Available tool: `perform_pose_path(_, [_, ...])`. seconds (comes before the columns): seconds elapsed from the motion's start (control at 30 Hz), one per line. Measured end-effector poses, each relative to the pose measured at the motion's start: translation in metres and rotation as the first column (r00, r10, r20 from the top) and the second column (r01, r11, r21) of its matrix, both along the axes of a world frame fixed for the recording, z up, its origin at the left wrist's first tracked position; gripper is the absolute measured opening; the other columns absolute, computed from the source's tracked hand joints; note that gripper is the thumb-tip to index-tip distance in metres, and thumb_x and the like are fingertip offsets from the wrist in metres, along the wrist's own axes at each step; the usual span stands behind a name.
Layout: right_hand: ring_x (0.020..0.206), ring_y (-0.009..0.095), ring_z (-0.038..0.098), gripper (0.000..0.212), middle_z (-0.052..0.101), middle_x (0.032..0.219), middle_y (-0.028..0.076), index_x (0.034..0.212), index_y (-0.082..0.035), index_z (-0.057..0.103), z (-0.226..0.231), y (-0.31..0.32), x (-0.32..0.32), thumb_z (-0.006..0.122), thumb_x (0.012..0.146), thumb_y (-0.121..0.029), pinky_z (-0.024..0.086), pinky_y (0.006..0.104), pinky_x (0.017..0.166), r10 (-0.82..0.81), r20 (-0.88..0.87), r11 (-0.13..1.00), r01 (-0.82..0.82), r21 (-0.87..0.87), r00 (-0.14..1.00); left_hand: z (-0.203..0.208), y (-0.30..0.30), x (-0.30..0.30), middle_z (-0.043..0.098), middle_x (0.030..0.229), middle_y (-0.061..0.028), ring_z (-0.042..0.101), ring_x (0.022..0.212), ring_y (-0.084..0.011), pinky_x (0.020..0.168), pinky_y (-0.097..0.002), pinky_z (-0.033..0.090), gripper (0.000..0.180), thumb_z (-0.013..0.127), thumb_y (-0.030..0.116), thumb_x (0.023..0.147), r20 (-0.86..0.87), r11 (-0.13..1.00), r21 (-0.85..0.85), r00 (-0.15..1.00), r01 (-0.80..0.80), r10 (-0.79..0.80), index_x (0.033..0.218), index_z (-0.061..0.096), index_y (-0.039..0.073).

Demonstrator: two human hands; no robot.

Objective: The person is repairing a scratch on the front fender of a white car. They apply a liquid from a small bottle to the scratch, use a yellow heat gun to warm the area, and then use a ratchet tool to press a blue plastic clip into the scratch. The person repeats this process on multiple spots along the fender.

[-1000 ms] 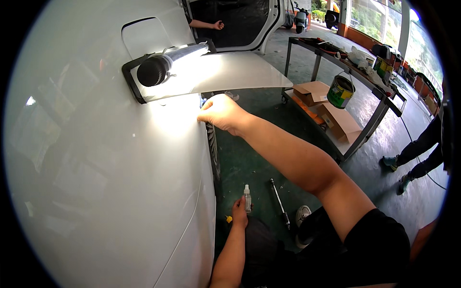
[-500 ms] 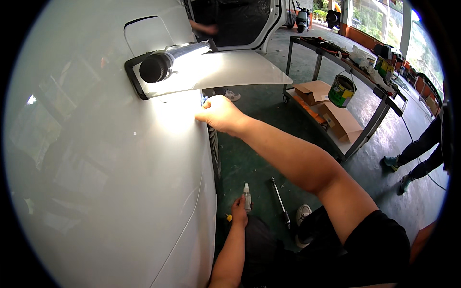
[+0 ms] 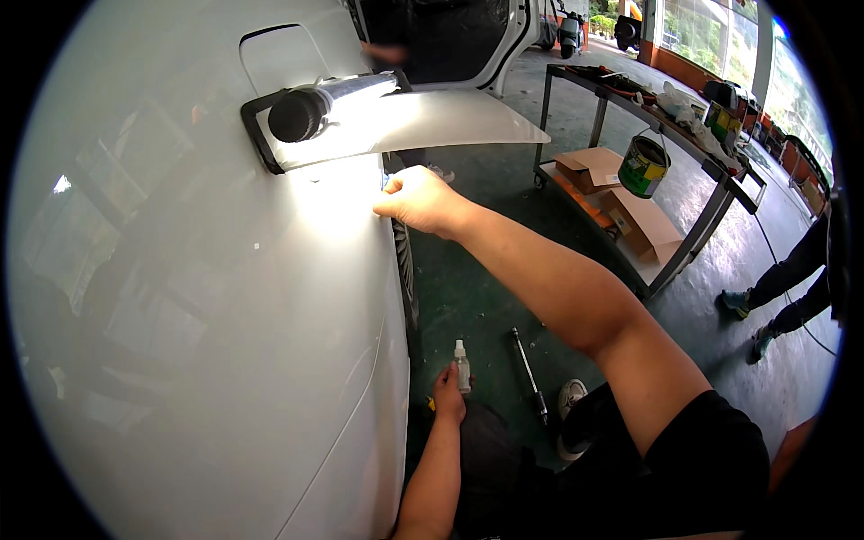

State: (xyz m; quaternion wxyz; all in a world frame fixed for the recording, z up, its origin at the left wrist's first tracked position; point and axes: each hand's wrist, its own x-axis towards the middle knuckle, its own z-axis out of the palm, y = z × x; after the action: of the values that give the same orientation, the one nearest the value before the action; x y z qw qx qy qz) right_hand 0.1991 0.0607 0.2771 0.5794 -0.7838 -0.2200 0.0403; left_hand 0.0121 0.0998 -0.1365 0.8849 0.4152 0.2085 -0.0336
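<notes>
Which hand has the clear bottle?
The left hand, low in the picture, its fingers wrapped around the white-topped clear bottle. The right hand is instead farther up the picture, at the white car panel's edge.

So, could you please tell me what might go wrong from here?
The tubular work light seems to rest loose on the white panel near the right hand; a knock might roll it off. The long metal tool on the floor near the shoe could trip someone. The spray bottle in the left hand might slip.
</notes>
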Motion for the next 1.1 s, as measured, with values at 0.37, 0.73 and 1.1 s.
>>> perform_pose_path(0.37, [0.056,0.009,0.043,0.014,0.061,0.071,0.003,0.078,-0.001,0.073,0.011,-0.007,-0.009,0.078,0.078,-0.014,0.035,0.0269,0.05,0.049,-0.173,0.997,-0.036,0.073,0.984,-0.001,-0.003,0.006,0.069,0.088,-0.0067,0.069,0.075,-0.0185,0.066,-0.0318,0.054,0.032,0.063,0.035,0.103,0.011,0.998,0.056,1.0,0.011,-0.012,0.109,0.065,0.004])
perform_pose_path(0.73, [0.055,0.01,0.036,0.028,0.046,0.059,-0.002,0.059,-0.004,0.054,0.004,0.005,-0.003,0.072,0.077,-0.016,0.031,0.0327,0.048,0.004,-0.025,1.0,-0.004,0.002,1.0,-0.006,-0.003,0.006,0.07,0.088,-0.0064,0.067,0.074,-0.0167,0.067,-0.0306,0.051,0.033,0.063,0.037,0.103,-0.006,0.995,0.097,1.0,0.026,-0.026,0.108,0.066,0.004])
perform_pose_path(1.1, [0.056,0.011,0.049,0.028,0.053,0.058,0.004,0.064,-0.001,0.062,-0.002,-0.008,0.011,0.073,0.075,-0.025,0.042,0.0318,0.053,-0.123,0.373,0.93,0.238,-0.281,0.92,-0.013,0.008,0.007,0.069,0.088,-0.0056,0.069,0.078,-0.0199,0.069,-0.0343,0.055,0.031,0.062,0.034,0.103,-0.012,0.999,0.045,1.0,-0.018,0.018,0.11,0.065,0.004])
